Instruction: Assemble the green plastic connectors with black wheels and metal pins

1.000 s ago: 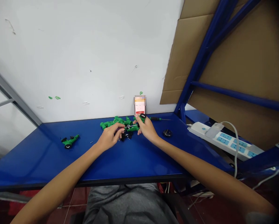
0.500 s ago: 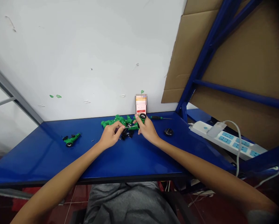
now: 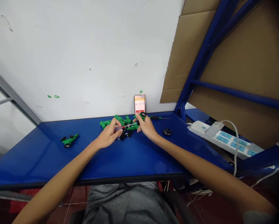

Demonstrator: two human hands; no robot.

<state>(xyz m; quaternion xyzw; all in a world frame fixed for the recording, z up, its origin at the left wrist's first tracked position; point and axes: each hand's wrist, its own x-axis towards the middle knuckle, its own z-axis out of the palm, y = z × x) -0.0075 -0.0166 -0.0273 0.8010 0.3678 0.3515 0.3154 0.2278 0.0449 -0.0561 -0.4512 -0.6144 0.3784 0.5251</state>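
Observation:
My left hand (image 3: 108, 135) is closed on a small screwdriver (image 3: 125, 126) with a reddish handle; its thin shaft points right, toward my other hand. My right hand (image 3: 147, 127) grips a green toy car part with a black wheel (image 3: 142, 117) at the shaft's tip. Both hands hover over a pile of green toy parts (image 3: 117, 121) and small black wheels (image 3: 126, 134) at the back of the blue table (image 3: 121, 155).
An assembled green toy car (image 3: 69, 140) lies to the left. A second screwdriver (image 3: 158, 118) and a phone (image 3: 139, 104) propped on the wall sit behind. A black wheel (image 3: 167, 132) lies right. A white power strip (image 3: 225, 140) rests on the right shelf.
My left hand has turned and drawn the screwdriver slightly left, so its reddish handle now shows. My right hand has stayed on the green part. The view shifted a little.

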